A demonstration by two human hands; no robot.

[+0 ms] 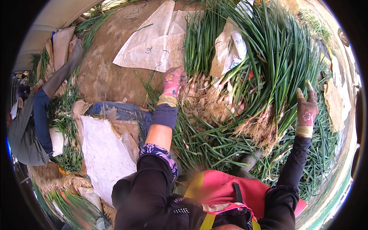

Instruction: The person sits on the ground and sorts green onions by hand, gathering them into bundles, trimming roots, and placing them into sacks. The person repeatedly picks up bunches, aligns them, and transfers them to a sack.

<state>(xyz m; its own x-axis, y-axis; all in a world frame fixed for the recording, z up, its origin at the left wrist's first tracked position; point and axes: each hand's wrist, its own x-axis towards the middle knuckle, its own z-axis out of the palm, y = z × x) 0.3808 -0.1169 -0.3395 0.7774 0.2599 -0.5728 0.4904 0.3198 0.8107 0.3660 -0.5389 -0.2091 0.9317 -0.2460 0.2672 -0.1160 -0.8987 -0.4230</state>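
My left hand (173, 80), in a pink flowered work glove, has its fingers curled at the left edge of a row of green onions (201, 43). Whether it grips any stalk is hidden. Pale reddish bulbs and tangled roots of that row lie just right of the fingers. My right hand (307, 110), gloved alike, is held with fingers apart and nothing in them, over the right side of a large heap of green onions (276, 57). Its long leaves point away from me, the roots (258, 126) towards me. A printed plastic sack (230, 49) sits between row and heap.
A white woven sack (155, 43) lies on bare soil (97, 66). Loose leaves (207, 143) cover the ground before me. White sheeting (106, 155) and a blue cloth (115, 110) lie to the left. Another person (28, 129) is at far left, near more green onions (72, 204).
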